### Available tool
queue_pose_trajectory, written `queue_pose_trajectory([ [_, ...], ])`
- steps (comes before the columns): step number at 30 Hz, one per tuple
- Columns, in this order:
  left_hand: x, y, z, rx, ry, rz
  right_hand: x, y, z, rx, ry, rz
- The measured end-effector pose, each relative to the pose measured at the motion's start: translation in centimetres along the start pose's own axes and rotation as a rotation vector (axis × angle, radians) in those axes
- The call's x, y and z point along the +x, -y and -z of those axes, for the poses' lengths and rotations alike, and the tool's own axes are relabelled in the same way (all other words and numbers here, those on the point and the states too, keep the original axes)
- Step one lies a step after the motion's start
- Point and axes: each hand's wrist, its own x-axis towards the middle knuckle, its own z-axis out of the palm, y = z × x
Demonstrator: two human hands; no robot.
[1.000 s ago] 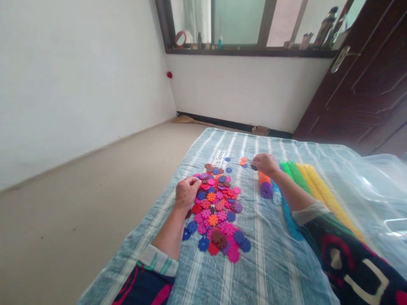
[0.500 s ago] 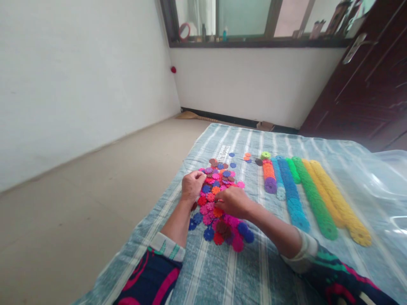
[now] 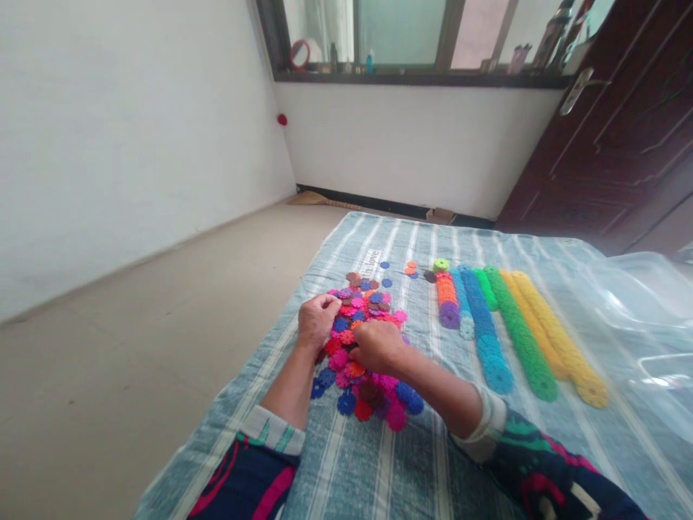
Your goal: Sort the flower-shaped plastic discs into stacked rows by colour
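Note:
A mixed pile of flower-edged plastic discs (image 3: 346,404), pink, red, blue, brown, orange and purple, lies on the striped cloth. At its left edge is my left hand (image 3: 318,320), thumb and fingertips pinched together; what they hold, if anything, is too small to name. My right hand (image 3: 377,345) reaches over the middle of the pile with curled fingers, their tips hidden among the discs. To the right, discs of like colour lie in overlapping rows: yellow (image 3: 563,343), green (image 3: 520,336), blue (image 3: 484,318) and a short orange-red one (image 3: 446,289) ending in purple.
Clear plastic containers (image 3: 639,289) stand at the right edge of the cloth-covered surface (image 3: 411,477). A few loose discs (image 3: 385,265) lie beyond the pile. A wall is at the left, a window ledge and a dark red door (image 3: 606,144) are behind.
The whole view has shifted, so the scene sits slightly further left. My right hand has moved slightly over the pile, its fingers more curled. My left hand keeps its pinch at the pile's edge.

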Motion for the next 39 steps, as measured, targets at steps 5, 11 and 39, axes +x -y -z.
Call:
queue_pose_trajectory([
  [5, 0.0, 0.0, -0.1, -0.002, -0.005, 0.009, 0.9, -2.1, -0.7, 0.224, -0.001, 0.018],
  [11, -0.1, -0.3, 0.0, 0.01, -0.005, -0.007, 0.9, -6.5, 0.1, 0.798, 0.081, 0.039],
  [39, 0.4, 1.1, 0.0, -0.014, 0.009, -0.013, 5.1, -20.9, 5.2, 0.042, -0.265, -0.446],
])
